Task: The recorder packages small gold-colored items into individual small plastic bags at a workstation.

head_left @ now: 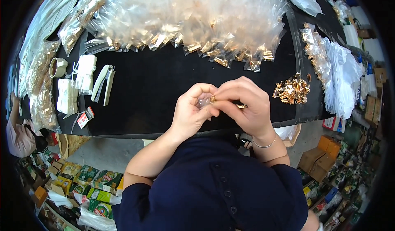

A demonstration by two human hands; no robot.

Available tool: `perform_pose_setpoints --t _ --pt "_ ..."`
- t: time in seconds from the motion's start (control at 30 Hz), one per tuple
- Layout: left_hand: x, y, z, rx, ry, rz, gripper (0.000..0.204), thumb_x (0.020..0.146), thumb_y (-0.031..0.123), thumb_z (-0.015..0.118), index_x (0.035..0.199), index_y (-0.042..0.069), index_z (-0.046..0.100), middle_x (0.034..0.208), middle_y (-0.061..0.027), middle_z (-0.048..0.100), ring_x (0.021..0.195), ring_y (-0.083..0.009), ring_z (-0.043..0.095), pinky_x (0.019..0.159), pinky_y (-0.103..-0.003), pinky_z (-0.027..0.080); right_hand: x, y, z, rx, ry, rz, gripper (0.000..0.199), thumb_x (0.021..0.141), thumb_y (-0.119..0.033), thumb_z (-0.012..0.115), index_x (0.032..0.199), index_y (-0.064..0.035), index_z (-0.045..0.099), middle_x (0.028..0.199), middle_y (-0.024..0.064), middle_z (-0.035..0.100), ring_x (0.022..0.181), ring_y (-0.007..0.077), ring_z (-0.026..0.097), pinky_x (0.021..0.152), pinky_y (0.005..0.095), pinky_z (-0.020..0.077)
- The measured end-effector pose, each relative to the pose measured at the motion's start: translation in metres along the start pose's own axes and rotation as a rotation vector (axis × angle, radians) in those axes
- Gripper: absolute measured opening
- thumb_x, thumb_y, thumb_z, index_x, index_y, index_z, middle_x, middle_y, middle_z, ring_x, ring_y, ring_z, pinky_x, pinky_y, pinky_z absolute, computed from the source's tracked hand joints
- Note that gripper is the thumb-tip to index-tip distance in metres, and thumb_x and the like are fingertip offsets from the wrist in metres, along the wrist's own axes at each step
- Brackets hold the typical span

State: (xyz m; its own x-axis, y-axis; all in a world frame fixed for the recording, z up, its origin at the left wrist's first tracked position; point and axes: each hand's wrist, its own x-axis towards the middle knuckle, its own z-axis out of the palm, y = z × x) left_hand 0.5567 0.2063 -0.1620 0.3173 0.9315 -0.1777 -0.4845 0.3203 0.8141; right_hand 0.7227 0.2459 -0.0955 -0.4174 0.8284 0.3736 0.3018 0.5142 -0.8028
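Both hands meet over the near part of the black table [144, 95]. My left hand [186, 111] has its fingers closed around the mouth of a small clear plastic bag [203, 101]. With thumb and forefinger, my right hand [251, 103] pinches a small gold metal piece [212, 99] at that bag's opening. A second gold piece [242, 106] shows under the right fingers, partly hidden by them. To the right of my hands lies a loose pile of similar shiny gold metal pieces [293, 90].
A broad heap of filled clear bags [193, 21] covers the table's far side. Flat plastic bags [343, 77] lie at the right edge. Left stand a stapler [108, 85], white bundles [86, 75], a tape roll [57, 67] and a red-white box [85, 117]. Another person [21, 138] is far left.
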Motion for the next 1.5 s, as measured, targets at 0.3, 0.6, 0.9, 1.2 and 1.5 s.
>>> perform_pose_setpoints --t 0.3,0.6,0.9,1.2,1.5 --pt "-0.003 -0.009 -0.003 -0.130 -0.097 0.088 0.070 0.082 0.061 0.064 0.119 0.002 0.055 0.095 -0.0031 0.063 0.081 -0.0078 0.061 0.064 -0.019 0.049 0.004 0.000 0.000 -0.114 -0.155 -0.070 0.021 0.069 -0.001 0.078 0.088 -0.0045 0.070 0.080 0.0063 0.064 0.070 0.0205 0.058 0.059 0.0290 0.0444" --pt "-0.007 0.003 -0.018 0.054 0.038 0.221 0.047 0.090 0.024 0.071 0.126 0.001 0.051 0.119 -0.0064 0.061 0.105 -0.0138 0.061 0.077 -0.023 0.053 0.027 -0.023 -0.013 -0.443 -0.125 -0.272 0.026 0.065 0.004 0.075 0.088 -0.0043 0.069 0.074 0.0056 0.053 0.065 0.0226 0.053 0.056 0.0324 0.0427" --pt "-0.017 0.019 -0.020 0.247 0.130 0.178 0.035 0.091 0.008 0.067 0.124 0.003 0.057 0.122 -0.0058 0.060 0.108 -0.0125 0.060 0.081 -0.023 0.052 0.030 -0.036 -0.006 -0.415 -0.055 -0.266 0.025 0.066 0.007 0.071 0.089 -0.0026 0.067 0.076 0.0079 0.053 0.067 0.0243 0.054 0.057 0.0333 0.0434" --pt "-0.027 0.018 -0.034 0.319 0.294 0.234 0.030 0.093 0.009 0.066 0.121 0.002 0.059 0.115 -0.0044 0.061 0.104 -0.0109 0.061 0.081 -0.022 0.052 0.050 0.018 -0.017 -0.485 -0.092 -0.090 0.017 0.076 0.006 0.068 0.092 -0.0006 0.065 0.080 0.0098 0.056 0.074 0.0281 0.057 0.063 0.0343 0.0467" --pt "-0.046 0.047 -0.036 0.260 0.446 0.285 0.012 0.094 0.004 0.062 0.105 0.001 0.066 0.106 -0.0092 0.065 0.093 -0.0109 0.062 0.074 -0.023 0.053 0.060 -0.025 -0.021 -0.118 0.085 -0.152 0.009 0.086 -0.007 0.066 0.092 0.0002 0.066 0.088 0.0112 0.066 0.079 0.0231 0.061 0.070 0.0307 0.0483"
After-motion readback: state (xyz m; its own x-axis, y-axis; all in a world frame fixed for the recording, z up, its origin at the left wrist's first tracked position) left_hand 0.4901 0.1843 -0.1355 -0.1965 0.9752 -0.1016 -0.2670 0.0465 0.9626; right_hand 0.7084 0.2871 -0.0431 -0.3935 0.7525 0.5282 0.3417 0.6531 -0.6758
